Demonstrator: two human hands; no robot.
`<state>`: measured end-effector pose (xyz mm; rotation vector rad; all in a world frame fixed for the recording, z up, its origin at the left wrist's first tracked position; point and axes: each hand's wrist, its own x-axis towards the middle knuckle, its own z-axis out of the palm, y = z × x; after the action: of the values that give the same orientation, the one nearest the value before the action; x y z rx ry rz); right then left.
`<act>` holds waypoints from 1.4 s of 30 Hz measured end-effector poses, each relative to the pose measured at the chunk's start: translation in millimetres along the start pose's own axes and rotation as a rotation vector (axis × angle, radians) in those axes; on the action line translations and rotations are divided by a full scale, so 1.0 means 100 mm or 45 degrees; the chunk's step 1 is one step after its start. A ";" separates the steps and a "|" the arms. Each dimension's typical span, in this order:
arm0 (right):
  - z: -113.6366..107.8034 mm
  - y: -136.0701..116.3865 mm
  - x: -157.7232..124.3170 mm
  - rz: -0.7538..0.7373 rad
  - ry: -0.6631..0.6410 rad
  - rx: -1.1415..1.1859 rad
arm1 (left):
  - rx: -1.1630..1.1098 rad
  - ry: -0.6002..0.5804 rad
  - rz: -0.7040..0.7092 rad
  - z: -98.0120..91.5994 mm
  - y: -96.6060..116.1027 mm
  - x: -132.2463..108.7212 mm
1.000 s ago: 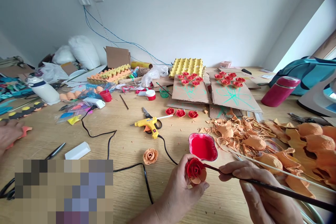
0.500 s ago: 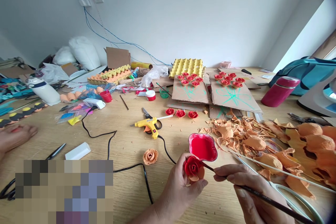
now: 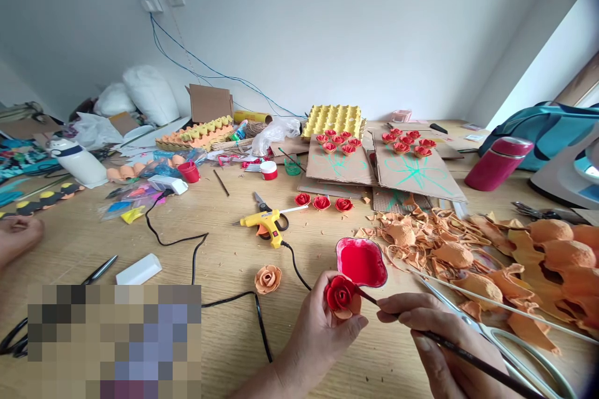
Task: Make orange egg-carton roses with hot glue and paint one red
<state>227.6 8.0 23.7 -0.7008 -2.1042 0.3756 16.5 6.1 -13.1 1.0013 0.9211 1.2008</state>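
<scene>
My left hand (image 3: 312, 330) is closed around a paper rose (image 3: 340, 294), painted red on most petals, with bare orange on the lower ones. Between the fingers of my right hand (image 3: 433, 327) is a dark paintbrush (image 3: 461, 358), its tip touching the rose's right side. Just behind the rose stands a shallow dish of red paint (image 3: 361, 262). An unpainted orange rose (image 3: 268, 279) lies to the left of my left hand. Farther back, three red roses (image 3: 321, 202) sit in a row.
A yellow glue gun (image 3: 264, 223) with a black cord lies over scissors. Torn orange egg-carton scraps (image 3: 453, 255) and large scissors (image 3: 510, 349) are at the right. Cardboard sheets (image 3: 339, 165) carry more red roses. Another person's hand (image 3: 21, 238) rests at the far left.
My left hand and the rose have shifted slightly left, the rose turning a little. My right hand and brush have followed left. The other person's hand has drawn back toward the left edge.
</scene>
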 end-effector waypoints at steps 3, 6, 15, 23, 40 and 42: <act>-0.01 -0.02 0.02 -0.007 -0.043 0.032 | 0.019 -0.002 0.009 0.00 0.00 0.00; 0.00 -0.01 0.01 0.003 -0.023 0.066 | 0.020 -0.012 0.012 0.00 0.00 0.01; 0.07 0.02 0.07 0.111 0.350 0.031 | 0.198 0.005 0.011 -0.03 -0.02 -0.01; 0.10 0.11 0.12 0.134 0.291 -0.306 | 0.193 -0.018 -0.061 0.03 0.03 -0.07; 0.16 0.18 0.11 0.165 0.285 -0.362 | 0.192 0.064 -0.034 0.04 0.01 -0.01; 0.16 0.18 0.11 0.186 0.290 -0.346 | 0.193 0.061 -0.037 0.03 0.00 -0.01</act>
<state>216.0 28.9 12.1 -1.0106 -1.9102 0.0822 19.4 5.2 -11.7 1.0793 1.0737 1.1476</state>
